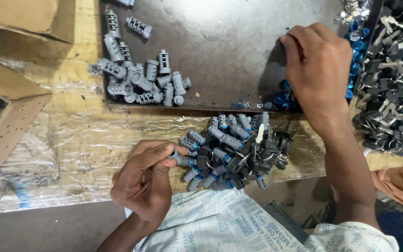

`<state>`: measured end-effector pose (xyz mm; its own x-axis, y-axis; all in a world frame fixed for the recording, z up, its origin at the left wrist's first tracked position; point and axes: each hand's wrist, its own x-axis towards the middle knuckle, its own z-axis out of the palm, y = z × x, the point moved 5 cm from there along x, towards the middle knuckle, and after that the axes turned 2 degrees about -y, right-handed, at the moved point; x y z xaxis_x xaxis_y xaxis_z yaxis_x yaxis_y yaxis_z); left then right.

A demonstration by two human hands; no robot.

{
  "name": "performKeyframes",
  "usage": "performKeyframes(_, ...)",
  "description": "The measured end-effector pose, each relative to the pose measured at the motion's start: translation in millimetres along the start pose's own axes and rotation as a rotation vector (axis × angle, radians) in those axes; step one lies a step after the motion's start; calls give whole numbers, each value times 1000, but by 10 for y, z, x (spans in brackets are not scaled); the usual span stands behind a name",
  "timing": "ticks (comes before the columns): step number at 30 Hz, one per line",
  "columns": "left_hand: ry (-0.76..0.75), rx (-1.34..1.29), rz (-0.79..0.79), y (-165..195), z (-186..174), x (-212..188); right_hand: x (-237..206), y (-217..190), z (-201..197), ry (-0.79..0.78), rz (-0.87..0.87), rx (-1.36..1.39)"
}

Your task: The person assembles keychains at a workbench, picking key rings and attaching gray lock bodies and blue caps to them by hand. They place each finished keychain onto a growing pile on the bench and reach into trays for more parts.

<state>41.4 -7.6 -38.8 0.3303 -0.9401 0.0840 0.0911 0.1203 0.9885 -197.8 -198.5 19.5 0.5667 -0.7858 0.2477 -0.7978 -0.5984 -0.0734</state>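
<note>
My left hand [146,181] pinches a grey lock cylinder [181,159] with a blue ring, at the near edge of the bench. Beside it lies a pile of cylinders with keys and blue rings [239,151]. My right hand [317,70] reaches onto the dark tray [225,42], fingers curled down over small blue rings [281,98] at the tray's right side; whether it grips one is hidden. A heap of bare grey cylinders [141,77] lies at the tray's left.
A large mass of black-headed keys [392,79] fills the right edge. Cardboard boxes [10,88] stand at the left. Crinkled clear plastic [71,149] covers the wooden bench. A printed white cloth [220,224] lies over my lap.
</note>
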Motion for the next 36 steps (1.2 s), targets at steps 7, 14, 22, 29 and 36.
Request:
performKeyframes(7, 18, -57, -18, -41, 12, 40, -143, 285, -200, -49, 115, 155)
performKeyframes(14, 20, -84, -32, -45, 9, 41, -107, 249, 62, -44, 130, 147)
performKeyframes(22, -7, -38, -13, 104, 142, -119, -209, 231, -89, -37, 356, 185)
performKeyframes(29, -117, -78, -16, 268, 341, -168, 7, -66, -33, -35, 62, -99)
performKeyframes(36, -213, -41, -22, 391, 508, -221, -962, -1083, -707, 51, -37, 530)
